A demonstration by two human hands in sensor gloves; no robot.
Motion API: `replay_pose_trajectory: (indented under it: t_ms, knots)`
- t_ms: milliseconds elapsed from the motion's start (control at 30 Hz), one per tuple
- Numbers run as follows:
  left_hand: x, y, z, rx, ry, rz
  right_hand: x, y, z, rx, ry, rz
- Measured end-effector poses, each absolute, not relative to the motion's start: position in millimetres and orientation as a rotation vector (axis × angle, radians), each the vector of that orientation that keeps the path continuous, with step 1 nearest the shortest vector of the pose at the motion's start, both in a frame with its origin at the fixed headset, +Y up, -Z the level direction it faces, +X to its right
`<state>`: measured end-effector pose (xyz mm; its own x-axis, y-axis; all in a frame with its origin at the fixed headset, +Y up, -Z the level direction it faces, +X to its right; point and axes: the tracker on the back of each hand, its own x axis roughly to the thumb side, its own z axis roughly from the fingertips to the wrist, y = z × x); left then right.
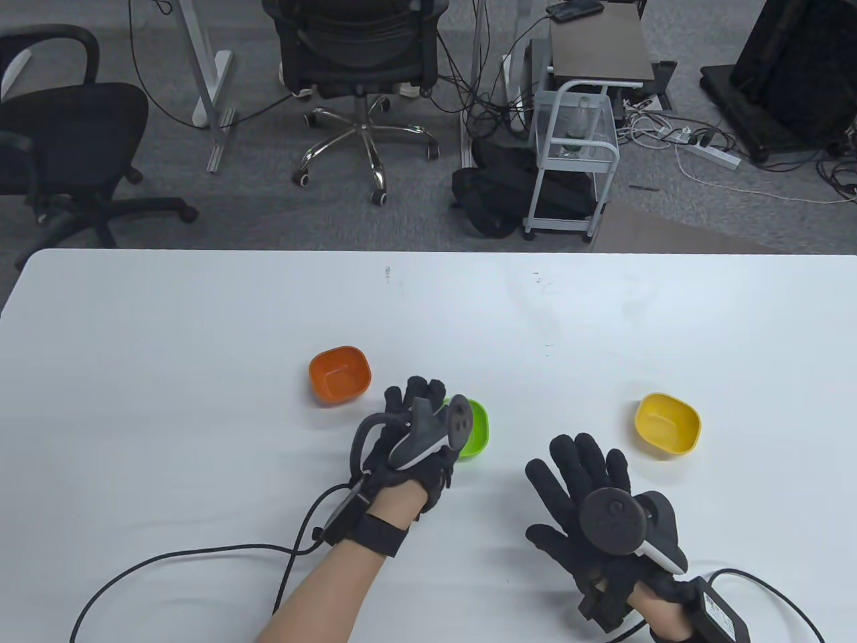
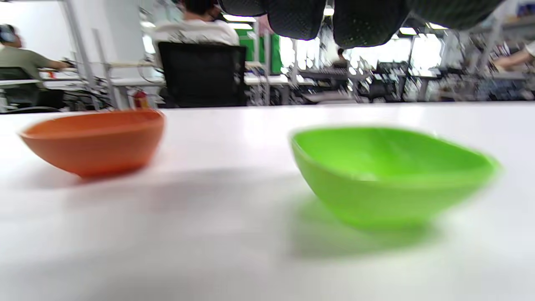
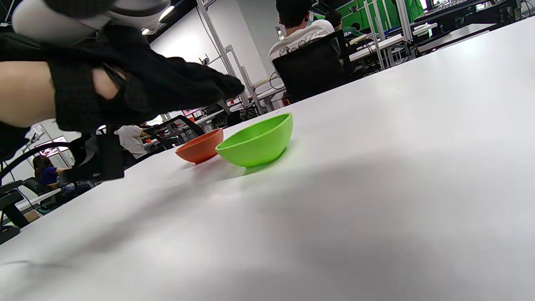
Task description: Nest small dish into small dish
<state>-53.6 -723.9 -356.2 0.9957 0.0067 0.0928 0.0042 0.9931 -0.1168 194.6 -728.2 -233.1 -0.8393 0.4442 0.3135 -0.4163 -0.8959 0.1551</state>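
Three small dishes stand upright on the white table: an orange one [image 1: 340,375], a green one [image 1: 478,429] and a yellow one [image 1: 667,424]. My left hand [image 1: 415,396] hovers over the green dish's left side, and its tracker hides part of the dish. In the left wrist view my fingertips [image 2: 296,19] hang above the green dish [image 2: 388,175] without touching it, and the orange dish [image 2: 94,142] sits to its left. My right hand [image 1: 579,462] is spread flat and empty, left of and nearer than the yellow dish. The right wrist view shows the green dish [image 3: 257,142], the orange dish [image 3: 200,146] and my left hand [image 3: 167,83] held above the table.
The glove cables [image 1: 201,556] trail across the table's near side. The table's far edge [image 1: 428,251] runs across the middle of the table view, with office chairs [image 1: 361,67] and a small cart [image 1: 569,154] on the floor beyond it.
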Motion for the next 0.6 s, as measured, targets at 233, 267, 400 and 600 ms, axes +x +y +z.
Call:
replay_pose_trajectory:
  t_ms: [233,267,400,600]
  knots:
    - [-132.9,-716.2,-384.7,-0.034,0.104,0.099,194.3,-728.0,-232.7,0.486,0.106,2.639]
    - [-145.8,-720.8,-388.5,-0.034,0.135,0.113,194.1,-728.3,-232.8,0.487,0.108,2.64]
    - [-177.0,-740.8,-396.0,-0.088,0.214,0.121,193.4,-729.0,-232.5,0.486,0.121,2.641]
    - [-196.0,-773.6,-401.0,-0.207,0.255,0.126,193.0,-729.1,-232.2,0.485,0.126,2.644]
